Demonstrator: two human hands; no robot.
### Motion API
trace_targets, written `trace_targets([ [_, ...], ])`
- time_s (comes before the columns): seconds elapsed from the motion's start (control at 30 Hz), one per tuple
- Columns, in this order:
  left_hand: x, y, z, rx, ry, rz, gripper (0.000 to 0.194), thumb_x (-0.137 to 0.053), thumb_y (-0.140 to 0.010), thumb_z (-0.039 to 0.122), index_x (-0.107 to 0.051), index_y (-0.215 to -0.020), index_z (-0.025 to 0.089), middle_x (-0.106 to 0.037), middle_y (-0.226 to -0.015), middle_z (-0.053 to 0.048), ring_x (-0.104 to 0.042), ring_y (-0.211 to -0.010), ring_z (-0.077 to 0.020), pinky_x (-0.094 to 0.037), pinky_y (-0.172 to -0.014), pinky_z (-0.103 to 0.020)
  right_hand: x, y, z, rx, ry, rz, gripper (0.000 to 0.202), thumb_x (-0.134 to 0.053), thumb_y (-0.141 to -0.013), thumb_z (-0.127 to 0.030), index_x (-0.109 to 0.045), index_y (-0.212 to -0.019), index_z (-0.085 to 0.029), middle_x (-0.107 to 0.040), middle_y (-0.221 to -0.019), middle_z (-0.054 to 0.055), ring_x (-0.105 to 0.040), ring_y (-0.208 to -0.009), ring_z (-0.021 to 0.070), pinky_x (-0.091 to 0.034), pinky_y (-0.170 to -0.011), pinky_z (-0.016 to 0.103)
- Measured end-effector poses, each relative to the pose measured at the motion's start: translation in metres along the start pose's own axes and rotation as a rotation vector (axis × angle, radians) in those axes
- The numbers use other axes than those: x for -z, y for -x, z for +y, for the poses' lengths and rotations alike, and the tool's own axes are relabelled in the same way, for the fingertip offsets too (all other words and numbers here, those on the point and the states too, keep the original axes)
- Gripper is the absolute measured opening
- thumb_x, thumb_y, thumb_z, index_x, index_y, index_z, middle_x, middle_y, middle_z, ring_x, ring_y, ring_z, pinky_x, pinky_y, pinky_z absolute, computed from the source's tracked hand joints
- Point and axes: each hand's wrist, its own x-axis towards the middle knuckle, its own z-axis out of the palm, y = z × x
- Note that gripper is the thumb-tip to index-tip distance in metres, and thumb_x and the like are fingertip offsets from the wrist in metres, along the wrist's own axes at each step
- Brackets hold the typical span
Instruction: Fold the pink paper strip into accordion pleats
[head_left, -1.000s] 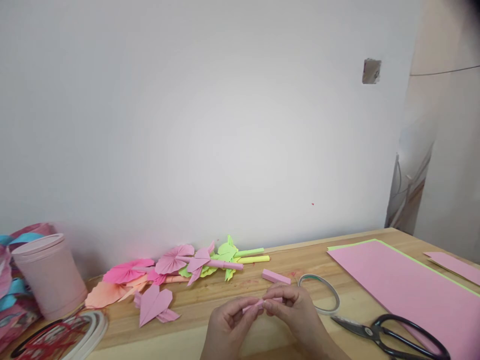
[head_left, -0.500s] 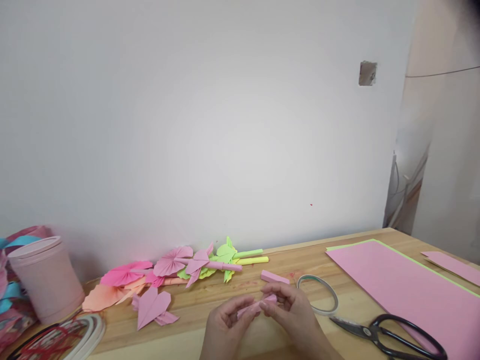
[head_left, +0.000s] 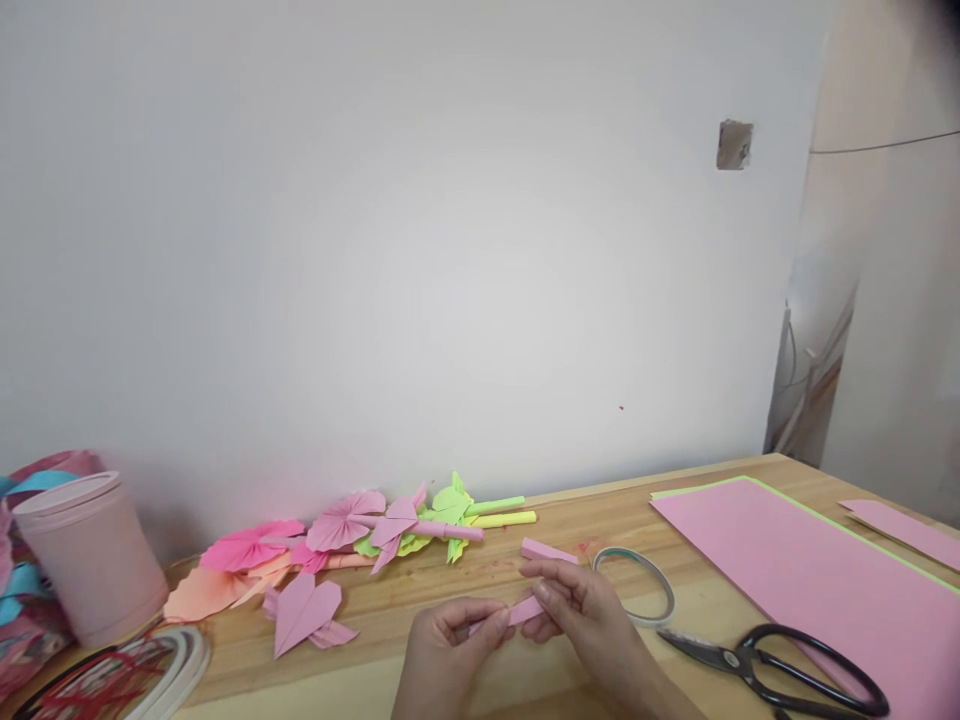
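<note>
A small folded pink paper strip [head_left: 524, 609] is pinched between my two hands above the wooden table. My left hand [head_left: 452, 650] grips its left end between thumb and fingers. Thumb and fingers of my right hand [head_left: 581, 620] close on its right end, covering part of it. Just behind my right hand lies another folded pink strip [head_left: 550, 551]. A roll of tape [head_left: 637, 588] lies to the right of that hand, with black-handled scissors [head_left: 772, 668] beyond it.
Pink sheets [head_left: 817, 580] over a green one cover the table's right side. Paper flowers with rolled stems [head_left: 450, 530] lie along the wall. A folded pink heart [head_left: 306, 612] sits in front of them. A pink container [head_left: 94, 565] and white coils [head_left: 176, 672] are at left.
My right thumb and fingers have shifted on the strip, and more of its middle now shows between my hands. My left hand has moved slightly left.
</note>
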Motion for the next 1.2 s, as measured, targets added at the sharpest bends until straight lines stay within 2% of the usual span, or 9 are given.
trace_targets([
  [0.17,0.001,0.000,-0.002,0.015,-0.027,0.021,0.012,-0.064,-0.056,0.025,-0.067,-0.058,0.013,-0.069,-0.055,-0.003,-0.061,-0.056,-0.0173,-0.047,-0.054,-0.023,0.000,0.000,-0.003,-0.007,-0.030,0.004,0.028,-0.049,-0.072,-0.033,-0.054,-0.095,-0.016,-0.059,-0.061,-0.001,-0.058,-0.059,0.0144,-0.049,-0.057,0.030],
  [0.33,-0.001,0.000,-0.005,-0.039,-0.026,0.060,0.013,-0.066,-0.053,0.025,-0.063,-0.060,0.014,-0.067,-0.060,-0.002,-0.061,-0.061,-0.0175,-0.047,-0.056,-0.023,-0.007,-0.001,0.003,0.023,-0.048,0.009,0.032,-0.066,-0.058,-0.017,-0.055,-0.088,-0.018,-0.064,-0.064,0.000,-0.058,-0.063,0.0138,-0.045,-0.060,0.025],
  [0.47,-0.003,-0.002,-0.008,-0.042,0.106,0.062,0.024,-0.066,-0.055,0.021,-0.056,-0.075,0.015,-0.066,-0.060,0.000,-0.061,-0.061,-0.0149,-0.046,-0.056,-0.021,-0.010,-0.002,0.004,-0.011,-0.144,0.040,0.033,-0.068,-0.054,-0.015,-0.056,-0.084,-0.018,-0.065,-0.061,-0.001,-0.058,-0.059,0.0121,-0.044,-0.057,0.023],
  [0.63,0.000,-0.001,-0.008,0.046,0.210,-0.004,0.031,-0.066,-0.056,0.021,-0.051,-0.082,0.014,-0.070,-0.066,-0.005,-0.063,-0.066,-0.0179,-0.046,-0.064,-0.027,-0.005,-0.004,0.000,-0.003,-0.218,0.030,0.027,-0.068,-0.055,-0.015,-0.056,-0.079,-0.016,-0.066,-0.056,-0.002,-0.056,-0.051,0.0092,-0.043,-0.052,0.020],
  [0.8,0.010,0.000,-0.003,0.076,0.283,-0.160,0.026,-0.058,-0.066,0.022,-0.056,-0.089,0.011,-0.069,-0.073,-0.008,-0.062,-0.073,-0.0214,-0.048,-0.064,-0.032,0.002,-0.006,0.001,-0.002,-0.246,0.000,0.022,-0.068,-0.056,-0.017,-0.059,-0.075,-0.014,-0.065,-0.053,-0.001,-0.056,-0.047,0.0082,-0.043,-0.048,0.018],
  [0.9,0.014,-0.002,-0.004,0.127,0.399,-0.193,0.026,-0.057,-0.066,0.024,-0.056,-0.090,0.013,-0.068,-0.067,-0.006,-0.062,-0.070,-0.0212,-0.047,-0.064,-0.033,0.003,-0.005,0.003,-0.097,-0.265,0.055,0.022,-0.070,-0.053,-0.020,-0.060,-0.071,-0.012,-0.065,-0.052,0.000,-0.059,-0.047,0.0102,-0.045,-0.047,0.019],
  [1.0,0.012,-0.003,-0.009,0.032,0.442,-0.199,0.035,-0.064,-0.058,0.026,-0.056,-0.091,0.017,-0.067,-0.073,-0.006,-0.060,-0.074,-0.0211,-0.046,-0.065,-0.030,-0.002,-0.003,0.004,-0.268,-0.405,0.088,0.020,-0.071,-0.052,-0.018,-0.061,-0.067,-0.010,-0.065,-0.051,0.001,-0.059,-0.046,0.0086,-0.045,-0.045,0.015],
  [1.1,0.007,-0.004,-0.013,-0.090,0.381,-0.181,0.042,-0.073,-0.045,0.020,-0.061,-0.085,0.020,-0.065,-0.077,-0.003,-0.058,-0.073,-0.0185,-0.045,-0.062,-0.024,-0.008,0.000,0.004,-0.395,-0.595,-0.032,0.013,-0.068,-0.057,-0.016,-0.062,-0.065,-0.007,-0.062,-0.048,0.000,-0.055,-0.043,0.0031,-0.041,-0.042,0.008],
  [1.2,0.005,-0.003,-0.013,-0.133,0.233,-0.139,0.023,-0.070,-0.047,0.020,-0.066,-0.070,0.017,-0.062,-0.069,-0.002,-0.057,-0.066,-0.0161,-0.043,-0.061,-0.022,-0.011,-0.001,0.008,-0.452,-0.645,-0.133,0.011,-0.065,-0.060,-0.017,-0.063,-0.064,-0.006,-0.058,-0.045,-0.001,-0.051,-0.038,0.0004,-0.037,-0.039,0.005],
])
